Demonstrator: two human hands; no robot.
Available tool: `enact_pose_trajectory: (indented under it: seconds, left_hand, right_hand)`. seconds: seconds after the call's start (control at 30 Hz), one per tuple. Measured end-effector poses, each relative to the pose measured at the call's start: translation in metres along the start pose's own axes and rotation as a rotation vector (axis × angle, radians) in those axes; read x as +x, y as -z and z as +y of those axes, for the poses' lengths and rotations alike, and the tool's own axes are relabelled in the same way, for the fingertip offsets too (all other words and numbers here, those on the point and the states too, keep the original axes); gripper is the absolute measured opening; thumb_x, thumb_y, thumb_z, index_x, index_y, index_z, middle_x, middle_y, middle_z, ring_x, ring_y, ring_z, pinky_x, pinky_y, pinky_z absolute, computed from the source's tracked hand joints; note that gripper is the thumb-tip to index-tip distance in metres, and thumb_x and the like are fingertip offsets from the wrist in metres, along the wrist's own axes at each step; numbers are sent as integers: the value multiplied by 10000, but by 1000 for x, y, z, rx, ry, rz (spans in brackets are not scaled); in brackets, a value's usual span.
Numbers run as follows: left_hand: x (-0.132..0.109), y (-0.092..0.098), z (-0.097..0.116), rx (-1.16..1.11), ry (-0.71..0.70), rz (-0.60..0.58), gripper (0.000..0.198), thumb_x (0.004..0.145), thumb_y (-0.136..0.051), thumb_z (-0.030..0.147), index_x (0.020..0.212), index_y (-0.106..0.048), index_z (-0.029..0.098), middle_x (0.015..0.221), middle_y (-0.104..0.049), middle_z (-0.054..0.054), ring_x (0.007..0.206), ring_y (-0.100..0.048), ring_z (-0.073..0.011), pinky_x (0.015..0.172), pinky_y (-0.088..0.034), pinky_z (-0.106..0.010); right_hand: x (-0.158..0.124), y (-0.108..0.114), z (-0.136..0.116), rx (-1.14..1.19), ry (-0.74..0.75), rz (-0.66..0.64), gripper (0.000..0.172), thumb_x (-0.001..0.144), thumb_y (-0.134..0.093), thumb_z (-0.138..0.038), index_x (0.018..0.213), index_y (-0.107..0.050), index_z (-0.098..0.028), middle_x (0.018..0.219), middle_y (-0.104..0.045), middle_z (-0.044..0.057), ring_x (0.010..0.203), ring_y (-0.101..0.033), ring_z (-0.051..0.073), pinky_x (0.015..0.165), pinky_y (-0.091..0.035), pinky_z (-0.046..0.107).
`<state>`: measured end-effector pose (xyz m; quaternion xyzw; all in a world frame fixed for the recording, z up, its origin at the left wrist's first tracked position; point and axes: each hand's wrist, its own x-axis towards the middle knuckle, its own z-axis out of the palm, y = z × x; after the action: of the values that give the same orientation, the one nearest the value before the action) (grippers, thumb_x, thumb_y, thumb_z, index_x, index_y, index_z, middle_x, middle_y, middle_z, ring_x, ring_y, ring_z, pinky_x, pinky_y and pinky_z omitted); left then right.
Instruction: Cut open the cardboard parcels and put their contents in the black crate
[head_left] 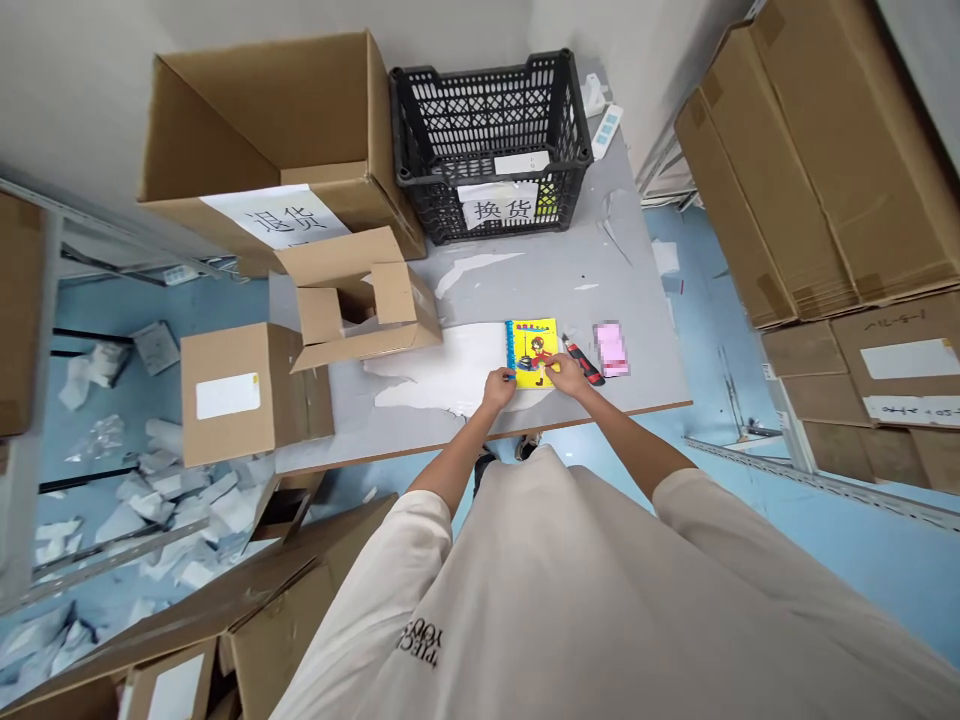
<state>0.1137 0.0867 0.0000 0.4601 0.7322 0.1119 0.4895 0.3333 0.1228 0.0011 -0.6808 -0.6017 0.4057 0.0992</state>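
Observation:
A yellow picture book [534, 340] with a blue strip down its left side and a cartoon girl on the cover lies near the table's front edge. My left hand [498, 387] is closed at its lower left corner. My right hand [568, 374] grips the right edge, with fingertips reaching over the cover. Just right of the book, beside my right hand, rests a red and black utility knife [583, 360]. Beyond the knife is a pink, pixelated rectangular item [611, 348]. White paper [469, 365] spreads to the left of the book.
An open cardboard box [360, 345] stands left on the table [630, 270]. Behind are a large labelled carton [217, 120] and a black plastic crate [427, 205]. Another box [225, 400] overhangs the left side. Stacked cartons [810, 170] rise at right.

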Motion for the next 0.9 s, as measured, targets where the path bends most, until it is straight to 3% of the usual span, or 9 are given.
enact_pose_trajectory:
  seconds: [0.13,0.27,0.4,0.53,0.73,0.9]
  left_hand:
    - [-13,18,-27,61,48,16,420,924,-656,120,1318,-801,151,1370,-824,-177,1257,-795,-309,1107,-623,-420]
    - [-22,24,-41,108,-9,9,496,922,-628,126,1401,-755,131,1560,-710,-206,1473,-676,-315,1261,-520,-417]
    - [-28,21,-44,131,-104,-40,550,922,-619,128,1463,-719,159,1647,-640,-176,1578,-586,-293,1351,-431,-401]
    - [-32,18,-46,160,-143,-104,620,910,-691,177,1530,-667,181,1744,-549,-170,1610,-554,-338,1352,-439,-440]
    - [-36,19,-49,185,-132,-171,721,940,-727,242,1638,-567,160,1875,-369,-191,1678,-485,-353,1365,-418,-426]
    - [-37,24,-52,106,-147,-158,721,932,-753,250,1629,-587,168,1842,-437,-190,1677,-489,-353,1366,-419,-436]
  right_hand:
    - [-5,-30,-13,32,26,-64,220,845,-674,-232,1023,-803,-248,1322,-804,85,1321,-715,306,1222,-542,533]
    - [-12,-45,-12,162,-6,-69,248,818,-681,-223,1044,-777,-258,1256,-806,70,1260,-739,283,1182,-582,502]
    - [-18,-48,-13,344,-147,-63,335,818,-730,-262,1152,-712,-253,1240,-810,56,1183,-768,260,1056,-652,463]
    - [-18,-46,-23,539,-264,-39,391,818,-821,-286,1176,-670,-240,1251,-822,99,1135,-802,262,983,-680,409]
    - [-12,-41,-30,590,-410,14,444,767,-877,-305,1171,-727,-196,1197,-848,153,1102,-829,333,902,-695,410]
    - [-6,-45,-34,639,-421,21,360,741,-827,-242,1081,-711,-214,1163,-858,116,1040,-837,284,903,-692,393]
